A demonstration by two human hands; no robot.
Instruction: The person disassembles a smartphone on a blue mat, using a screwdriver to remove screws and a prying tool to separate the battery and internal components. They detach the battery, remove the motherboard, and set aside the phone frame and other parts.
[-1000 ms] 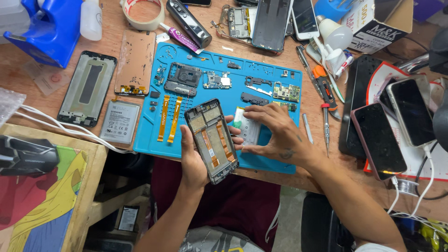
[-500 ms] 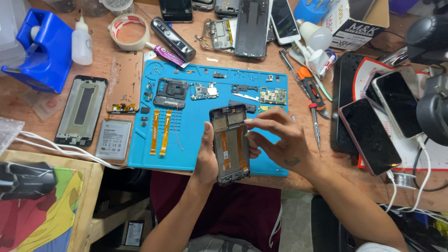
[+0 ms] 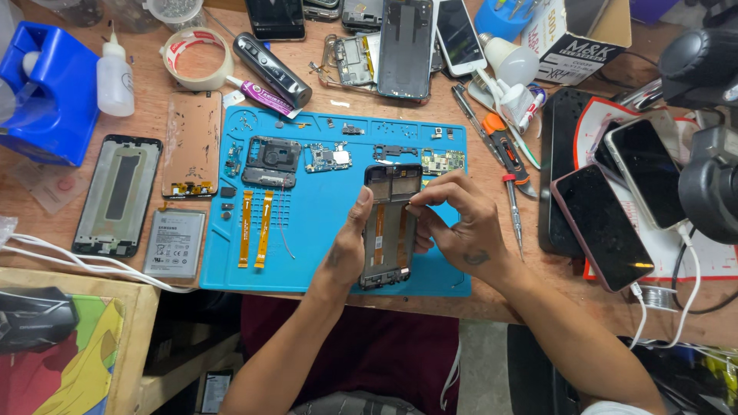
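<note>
Your left hand (image 3: 347,253) cradles the phone frame (image 3: 388,227) — right hand (image 3: 461,227) pinches its upper edge. Boards, flex cables (image 3: 255,228) lie stripped on the blue mat (image 3: 323,246) — reassembly not begun.

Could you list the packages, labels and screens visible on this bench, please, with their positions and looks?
Cardboard box: top right, white with dark print.
Battery: left of the blue mat, grey, labelled.
Dark-screened phones: right side, two overlapping.
White-framed phone: top centre, screen dark.
Glue tube: purple label, by the tape roll.

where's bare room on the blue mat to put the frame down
The mat is bare between the orange flex cables and the left hand holding the frame. Its top edge is crowded with small boards and screws.
</note>
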